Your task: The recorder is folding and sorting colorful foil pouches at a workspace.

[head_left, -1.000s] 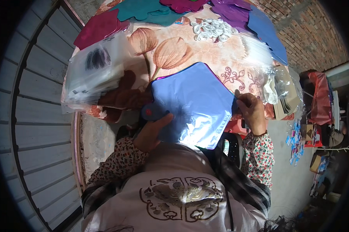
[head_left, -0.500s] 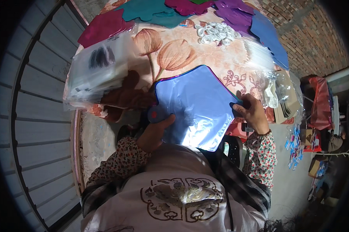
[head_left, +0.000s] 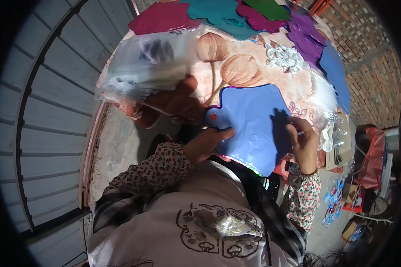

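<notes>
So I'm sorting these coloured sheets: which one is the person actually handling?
The blue sheet nearest the person, with both hands on its edges, left hand and right hand. The others lie untouched at the table's far side.

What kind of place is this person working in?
Probably a small outdoor craft workplace. A brick wall stands nearby, coloured sheets lie on a flowered tablecloth, and both hands hold a blue sheet.

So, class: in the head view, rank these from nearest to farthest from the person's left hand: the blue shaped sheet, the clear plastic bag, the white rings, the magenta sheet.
1. Blue shaped sheet: touching the left hand, just right.
2. Clear plastic bag: up and left.
3. White rings: up and right.
4. Magenta sheet: far table edge, top.
</notes>
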Tool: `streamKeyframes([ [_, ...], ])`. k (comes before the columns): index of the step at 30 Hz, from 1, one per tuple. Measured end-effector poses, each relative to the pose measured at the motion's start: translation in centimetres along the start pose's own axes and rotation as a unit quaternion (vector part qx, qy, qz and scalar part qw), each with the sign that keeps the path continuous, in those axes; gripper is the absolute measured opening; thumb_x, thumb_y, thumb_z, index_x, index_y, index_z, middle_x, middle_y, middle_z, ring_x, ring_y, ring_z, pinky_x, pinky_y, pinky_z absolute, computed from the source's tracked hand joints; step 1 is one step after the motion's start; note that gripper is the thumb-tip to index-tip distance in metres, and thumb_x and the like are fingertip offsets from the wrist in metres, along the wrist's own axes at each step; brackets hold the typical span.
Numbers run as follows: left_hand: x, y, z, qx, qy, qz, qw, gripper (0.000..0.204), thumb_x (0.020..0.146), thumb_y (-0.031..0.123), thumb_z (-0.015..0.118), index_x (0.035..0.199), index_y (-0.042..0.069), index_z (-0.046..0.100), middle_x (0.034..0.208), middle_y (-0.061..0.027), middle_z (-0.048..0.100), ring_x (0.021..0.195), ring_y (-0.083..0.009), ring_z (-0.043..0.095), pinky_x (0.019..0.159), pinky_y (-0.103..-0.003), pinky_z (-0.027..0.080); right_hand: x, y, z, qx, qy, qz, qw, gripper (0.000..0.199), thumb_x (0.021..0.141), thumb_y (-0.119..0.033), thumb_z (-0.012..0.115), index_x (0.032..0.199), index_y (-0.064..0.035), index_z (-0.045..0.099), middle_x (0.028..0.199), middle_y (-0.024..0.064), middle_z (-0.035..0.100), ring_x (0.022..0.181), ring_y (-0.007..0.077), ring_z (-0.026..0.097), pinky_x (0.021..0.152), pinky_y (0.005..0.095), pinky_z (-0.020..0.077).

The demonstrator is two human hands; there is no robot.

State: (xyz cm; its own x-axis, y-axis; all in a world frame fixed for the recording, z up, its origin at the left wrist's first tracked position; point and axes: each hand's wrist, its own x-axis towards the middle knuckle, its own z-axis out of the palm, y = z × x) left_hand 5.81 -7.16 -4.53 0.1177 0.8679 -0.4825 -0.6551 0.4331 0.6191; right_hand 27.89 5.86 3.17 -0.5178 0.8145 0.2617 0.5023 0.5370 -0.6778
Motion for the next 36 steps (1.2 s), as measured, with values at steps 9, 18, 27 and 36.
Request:
streamKeyframes([
  [9,-0.8,0.7,1.1,-0.011,0.013,-0.036,0.999,0.030,0.088,0.021,0.056,0.114,0.006,0.050,0.103,-0.0038,0.058,0.090,-0.0165,0.059,0.070,-0.033,0.054,6.4,-7.7,9.4,-0.075,-0.261,-0.149,0.951,0.016,0.087,-0.016,0.054,0.095,-0.0033,0.061,0.085,0.0185,0.062,0.077,0.0371,0.058,0.065,0.0408,0.0450],
  [18,-2.4,1.1,0.9,0.099,0.018,0.017,0.995,0.054,0.068,-0.002,0.067,0.119,0.001,0.049,0.109,-0.0154,0.057,0.099,-0.0270,0.057,0.079,-0.030,0.047,6.4,-7.4,11.7,-0.088,-0.304,-0.128,0.940,0.014,0.087,-0.015,0.052,0.092,-0.0037,0.059,0.082,0.0179,0.062,0.076,0.0381,0.058,0.065,0.0424,0.0448],
  [27,0.5,-2.8,-0.9,0.087,-0.032,0.145,0.985,0.036,0.087,0.009,0.057,0.121,0.002,0.050,0.110,-0.0058,0.057,0.102,-0.0136,0.054,0.084,-0.028,0.043,6.2,-7.2,10.3,-0.005,-0.324,-0.116,0.939,0.014,0.089,-0.014,0.052,0.092,-0.0007,0.057,0.075,0.0162,0.059,0.066,0.0329,0.056,0.062,0.0371,0.0448],
  [36,1.3,-3.2,-0.9,0.022,-0.057,0.209,0.976,0.022,0.093,0.019,0.051,0.109,0.004,0.055,0.099,0.0016,0.055,0.090,-0.0065,0.051,0.079,-0.025,0.042,5.1,-7.0,6.4,0.114,-0.242,-0.030,0.963,0.018,0.090,-0.015,0.055,0.100,-0.0011,0.058,0.074,0.0150,0.058,0.062,0.0241,0.056,0.060,0.0329,0.0443],
])
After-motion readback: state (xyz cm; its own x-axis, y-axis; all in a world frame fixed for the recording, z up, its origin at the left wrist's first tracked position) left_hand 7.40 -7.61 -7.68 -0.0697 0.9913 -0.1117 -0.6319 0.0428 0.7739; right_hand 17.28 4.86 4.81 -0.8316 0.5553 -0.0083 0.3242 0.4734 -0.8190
